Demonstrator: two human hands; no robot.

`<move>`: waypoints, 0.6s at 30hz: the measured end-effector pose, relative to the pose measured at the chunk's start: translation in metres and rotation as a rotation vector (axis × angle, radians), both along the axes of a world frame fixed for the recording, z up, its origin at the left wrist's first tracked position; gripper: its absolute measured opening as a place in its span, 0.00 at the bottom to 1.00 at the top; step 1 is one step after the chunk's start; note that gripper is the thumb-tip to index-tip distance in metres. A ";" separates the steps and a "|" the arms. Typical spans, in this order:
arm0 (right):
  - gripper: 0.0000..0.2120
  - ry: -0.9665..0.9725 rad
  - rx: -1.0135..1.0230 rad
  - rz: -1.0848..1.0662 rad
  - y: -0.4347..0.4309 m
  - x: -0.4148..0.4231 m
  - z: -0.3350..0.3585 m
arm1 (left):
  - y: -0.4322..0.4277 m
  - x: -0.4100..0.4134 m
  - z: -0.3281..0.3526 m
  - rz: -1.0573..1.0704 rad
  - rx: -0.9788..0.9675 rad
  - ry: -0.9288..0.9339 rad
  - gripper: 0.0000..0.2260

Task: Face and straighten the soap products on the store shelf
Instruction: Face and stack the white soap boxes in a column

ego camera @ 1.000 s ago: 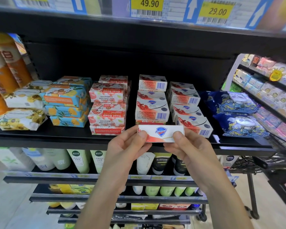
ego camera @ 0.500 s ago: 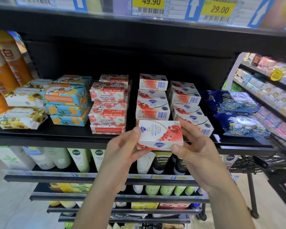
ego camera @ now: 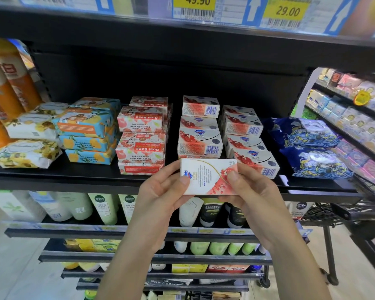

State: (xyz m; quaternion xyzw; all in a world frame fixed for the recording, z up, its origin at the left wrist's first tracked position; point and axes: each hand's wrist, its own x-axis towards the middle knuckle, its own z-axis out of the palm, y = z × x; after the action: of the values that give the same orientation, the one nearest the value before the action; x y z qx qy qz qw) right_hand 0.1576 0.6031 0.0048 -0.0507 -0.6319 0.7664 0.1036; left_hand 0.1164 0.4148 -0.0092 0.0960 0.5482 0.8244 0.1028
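Observation:
A white and red soap box [ego camera: 208,176] is held in front of the black shelf [ego camera: 74,180], its broad printed face toward me, its print running sideways. My left hand [ego camera: 162,195] pinches its left end and my right hand [ego camera: 247,191] pinches its right end. Behind it on the shelf stand two stacks of the same white and red soap boxes [ego camera: 200,135], barcode sides forward. Left of them sits a stack of pink goat soap boxes [ego camera: 142,135], print upside down. Further left lie blue and yellow soap packs [ego camera: 87,131].
White floral soap packs [ego camera: 28,154] and orange bottles [ego camera: 7,87] fill the shelf's left end. Dark blue patterned packs [ego camera: 307,148] lie at the right. Tubes [ego camera: 104,206] stand on the shelf below. A second rack of small boxes [ego camera: 355,109] and a wire basket [ego camera: 333,211] are at the right.
Both hands have turned the soap box: a second ago its narrow edge faced me, now its broad printed face does. It stays in front of the shelf edge.

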 end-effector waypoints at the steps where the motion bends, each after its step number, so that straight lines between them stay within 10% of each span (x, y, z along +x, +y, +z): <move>1: 0.20 -0.005 0.006 -0.009 0.001 -0.001 -0.001 | 0.000 0.000 -0.001 -0.001 -0.009 0.009 0.23; 18: 0.24 0.170 0.070 0.023 0.008 -0.004 -0.014 | -0.005 -0.004 0.006 -0.064 -0.091 -0.045 0.25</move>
State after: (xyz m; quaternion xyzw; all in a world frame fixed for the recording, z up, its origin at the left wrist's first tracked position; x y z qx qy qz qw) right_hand 0.1537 0.6110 -0.0089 0.0254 -0.6478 0.7465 0.1497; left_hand 0.1124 0.4094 -0.0033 0.0903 0.5792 0.7970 0.1457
